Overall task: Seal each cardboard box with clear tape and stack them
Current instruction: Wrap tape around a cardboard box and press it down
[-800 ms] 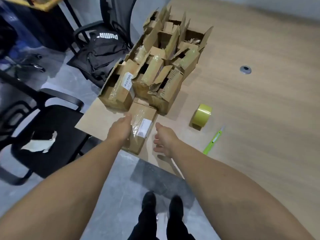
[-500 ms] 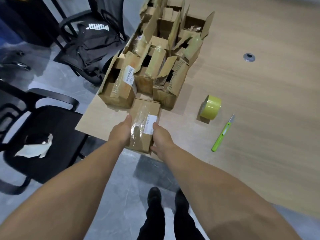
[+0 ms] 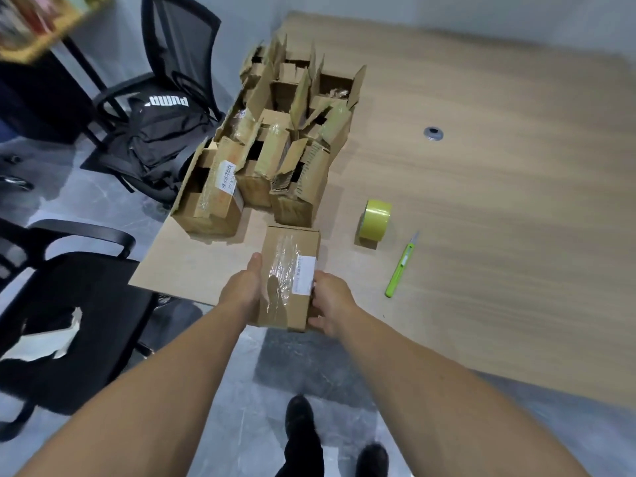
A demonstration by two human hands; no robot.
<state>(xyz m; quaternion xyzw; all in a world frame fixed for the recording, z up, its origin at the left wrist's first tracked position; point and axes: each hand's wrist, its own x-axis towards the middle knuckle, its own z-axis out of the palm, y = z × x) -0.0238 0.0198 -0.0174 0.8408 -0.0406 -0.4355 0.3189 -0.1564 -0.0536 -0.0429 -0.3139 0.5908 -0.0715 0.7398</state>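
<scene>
Cardboard box (image 3: 287, 249), its white label (image 3: 304, 273) too blurred to read, is gripped on both sides by left hand (image 3: 241, 294) and right hand (image 3: 332, 302); a black bag (image 3: 161, 139) reads PUMA

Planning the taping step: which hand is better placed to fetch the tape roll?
Probably the right hand: the tape roll stands right of the held box, on its side; the left hand grips the box's opposite side.
</scene>
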